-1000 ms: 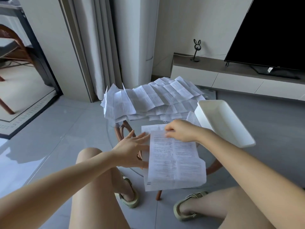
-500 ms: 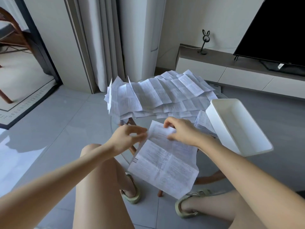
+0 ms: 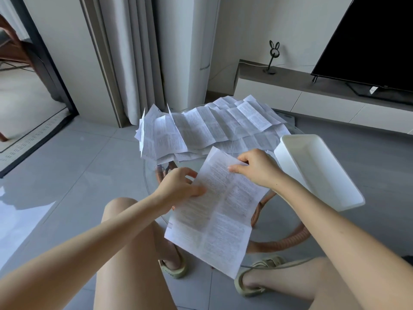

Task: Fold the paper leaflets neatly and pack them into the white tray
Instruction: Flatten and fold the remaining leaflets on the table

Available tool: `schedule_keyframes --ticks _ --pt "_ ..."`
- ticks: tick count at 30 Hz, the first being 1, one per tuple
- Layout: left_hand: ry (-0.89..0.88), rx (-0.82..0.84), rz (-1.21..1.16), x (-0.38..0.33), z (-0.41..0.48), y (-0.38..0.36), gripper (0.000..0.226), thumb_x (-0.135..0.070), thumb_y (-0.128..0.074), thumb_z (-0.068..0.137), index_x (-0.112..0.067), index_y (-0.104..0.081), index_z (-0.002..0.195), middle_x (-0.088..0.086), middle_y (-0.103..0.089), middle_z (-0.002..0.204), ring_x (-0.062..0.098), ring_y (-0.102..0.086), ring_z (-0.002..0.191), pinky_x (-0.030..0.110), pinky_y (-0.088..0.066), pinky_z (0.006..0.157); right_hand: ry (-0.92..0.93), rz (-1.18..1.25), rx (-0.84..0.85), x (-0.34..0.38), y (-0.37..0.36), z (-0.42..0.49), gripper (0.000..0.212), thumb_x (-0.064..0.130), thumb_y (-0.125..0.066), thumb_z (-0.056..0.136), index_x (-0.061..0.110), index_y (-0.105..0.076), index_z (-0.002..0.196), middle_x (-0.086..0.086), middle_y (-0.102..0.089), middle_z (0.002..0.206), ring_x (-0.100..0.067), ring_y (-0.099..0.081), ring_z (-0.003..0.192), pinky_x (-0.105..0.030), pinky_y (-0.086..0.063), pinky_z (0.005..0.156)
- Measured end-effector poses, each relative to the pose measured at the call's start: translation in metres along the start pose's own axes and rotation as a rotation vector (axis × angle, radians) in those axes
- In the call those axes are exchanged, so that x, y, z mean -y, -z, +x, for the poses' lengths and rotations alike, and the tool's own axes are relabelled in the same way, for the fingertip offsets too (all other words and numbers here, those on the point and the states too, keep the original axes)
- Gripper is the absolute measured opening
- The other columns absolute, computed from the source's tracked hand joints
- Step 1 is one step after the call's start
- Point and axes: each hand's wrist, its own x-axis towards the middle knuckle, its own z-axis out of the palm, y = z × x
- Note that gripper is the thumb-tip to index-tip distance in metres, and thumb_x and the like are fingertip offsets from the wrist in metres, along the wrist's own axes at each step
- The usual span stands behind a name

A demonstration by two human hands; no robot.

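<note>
A creased, printed paper leaflet hangs unfolded in front of me, tilted with its top to the right. My left hand pinches its left edge with thumb on the front. My right hand pinches its upper right part near the top edge. Behind them a heap of several unfolded leaflets lies on the round glass table. The white tray stands at the table's right side and looks bare inside.
The glass table rests on a copper-coloured frame. My knees and sandalled feet are under its near edge. A TV bench with a black screen runs along the right wall. Curtains hang behind the table.
The leaflet has been lifted off the table and turned clockwise. My left hand, spread beside it before, now pinches its left edge. The view moved closer and lower.
</note>
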Motion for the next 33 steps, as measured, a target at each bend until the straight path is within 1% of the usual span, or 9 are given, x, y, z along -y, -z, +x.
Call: schedule_keyframes --ticks 4,9,15,19,22,25,28,31,33 --pt "-0.128 -0.192 0.217 0.006 0.006 -0.005 0.013 -0.031 -0.072 0.083 -0.024 -0.062 0.079 -0.008 -0.064 0.065 0.006 -0.057 0.067 0.042 -0.044 0.094 -0.039 -0.048 0.035 0.001 0.003 0.005 0.057 0.039 -0.066 0.087 0.019 -0.024 0.053 0.003 -0.023 0.051 -0.015 -0.024 0.049 -0.028 -0.018 0.051" --pt "-0.170 -0.310 0.444 0.006 0.012 -0.009 0.035 -0.040 -0.063 0.089 -0.015 -0.053 0.068 -0.004 -0.051 0.059 0.013 -0.047 0.060 0.048 -0.039 0.093 -0.087 -0.065 0.012 0.004 0.004 0.008 0.059 0.042 -0.059 0.091 0.018 -0.022 0.052 0.003 -0.020 0.048 -0.015 -0.020 0.046 -0.028 -0.017 0.049" --pt "-0.253 -0.265 0.602 0.008 0.026 -0.005 0.055 -0.051 -0.065 0.084 -0.016 -0.033 0.056 -0.005 -0.039 0.051 0.015 -0.039 0.053 0.036 -0.031 0.069 -0.087 0.020 -0.018 -0.002 0.002 -0.006 0.056 0.027 -0.065 0.089 0.017 -0.024 0.053 0.003 -0.019 0.049 -0.014 -0.018 0.047 -0.028 -0.016 0.049" --pt "-0.293 -0.264 0.646 0.002 0.025 -0.001 0.054 -0.058 -0.063 0.082 -0.011 -0.047 0.059 0.000 -0.051 0.057 0.019 -0.049 0.059 0.030 -0.031 0.056 -0.108 0.046 -0.115 -0.007 -0.006 -0.029 0.049 0.017 -0.063 0.089 0.014 -0.030 0.054 0.002 -0.023 0.047 -0.013 -0.021 0.044 -0.019 -0.023 0.039" --pt "-0.173 -0.232 0.512 -0.003 0.020 0.011 0.042 -0.052 -0.070 0.078 -0.012 -0.063 0.070 -0.005 -0.062 0.067 0.012 -0.055 0.063 0.028 -0.041 0.054 -0.157 0.101 -0.176 -0.018 -0.015 -0.049 0.051 0.015 -0.060 0.092 0.015 -0.027 0.052 0.002 -0.021 0.048 -0.013 -0.021 0.046 -0.018 -0.023 0.040" --pt "-0.057 -0.048 0.254 0.002 0.014 0.034 0.032 -0.044 -0.080 0.070 -0.014 -0.069 0.074 -0.001 -0.068 0.077 0.016 -0.062 0.070 0.034 -0.050 0.060 -0.228 0.181 -0.245 -0.031 -0.025 -0.064 0.054 0.014 -0.059 0.092 0.016 -0.024 0.051 0.002 -0.019 0.048 -0.013 -0.019 0.046 -0.025 -0.018 0.046" --pt "0.140 0.125 -0.110 0.006 -0.003 0.050 0.018 -0.017 -0.082 0.072 -0.008 -0.067 0.079 0.004 -0.067 0.072 0.014 -0.064 0.062 0.021 -0.051 0.055 -0.311 0.216 -0.309 -0.038 -0.034 -0.079 0.053 0.017 -0.059 0.092 0.016 -0.025 0.053 0.001 -0.020 0.048 -0.013 -0.019 0.044 -0.022 -0.015 0.041" --pt "0.341 0.180 -0.578 0.013 -0.014 0.048 0.034 -0.013 -0.078 0.060 -0.001 -0.068 0.090 0.015 -0.072 0.087 0.020 -0.071 0.069 0.026 -0.059 0.062 -0.376 0.246 -0.353 -0.040 -0.042 -0.088 0.051 0.019 -0.059 0.093 0.015 -0.027 0.053 -0.001 -0.023 0.049 -0.013 -0.021 0.045 -0.023 -0.014 0.043" --pt "0.441 0.206 -0.713 0.014 -0.024 0.040 0.032 -0.016 -0.074 0.061 0.002 -0.070 0.088 0.018 -0.073 0.090 0.024 -0.072 0.072 0.032 -0.060 0.069 -0.388 0.300 -0.365 -0.039 -0.047 -0.092 0.051 0.018 -0.060 0.093 0.014 -0.028 0.052 0.000 -0.023 0.048 -0.014 -0.021 0.047 -0.029 -0.017 0.047"
